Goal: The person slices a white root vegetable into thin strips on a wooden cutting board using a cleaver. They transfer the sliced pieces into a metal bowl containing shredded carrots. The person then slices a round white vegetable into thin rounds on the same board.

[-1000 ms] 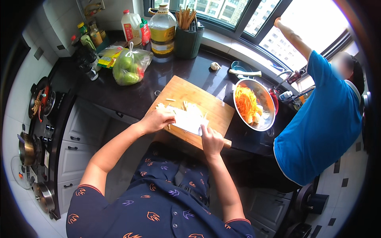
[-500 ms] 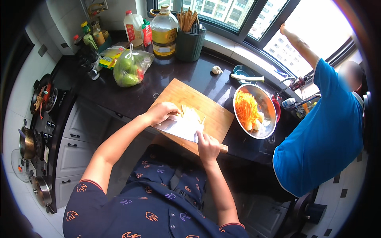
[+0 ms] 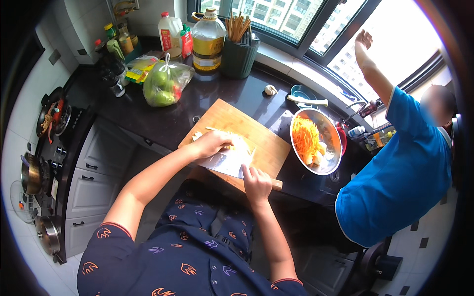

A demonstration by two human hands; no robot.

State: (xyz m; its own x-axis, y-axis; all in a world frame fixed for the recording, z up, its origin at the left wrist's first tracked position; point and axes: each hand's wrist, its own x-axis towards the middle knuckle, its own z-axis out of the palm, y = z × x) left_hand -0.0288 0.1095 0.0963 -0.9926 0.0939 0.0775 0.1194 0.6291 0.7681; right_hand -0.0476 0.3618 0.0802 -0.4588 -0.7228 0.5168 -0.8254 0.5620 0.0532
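A: Right hand first?
B: Right hand (image 3: pixel 257 183): fingers closed round the wooden handle of a cleaver (image 3: pixel 223 164), butt end poking out past the fist. Thumb side up against the blade.
A: Left hand?
B: Left hand (image 3: pixel 213 144): fingers bunched and bent down over pale strips (image 3: pixel 239 143). Tips hidden; cannot tell whether they pinch any.
A: Where are the strips?
B: On the wooden cutting board (image 3: pixel 270 150), mostly beside the left fingertips and along the blade's far side. Strong glare there, edges washed out. Blade lies broad and bright over the board's near edge.
A: Right of the board?
B: Steel bowl (image 3: pixel 335 134), carrot shreds (image 3: pixel 305 137) heaped at its left, pale chunks (image 3: pixel 316 155) near the bottom. Garlic bulb (image 3: pixel 270 90) beyond, on the black counter (image 3: pixel 140 120).
A: Left?
B: Knotted clear bag (image 3: pixel 162 90) of green produce, near a big oil jug (image 3: pixel 207 47).
A: Anyone else?
B: Co-worker (image 3: pixel 392 172) in blue, one arm raised before the window.
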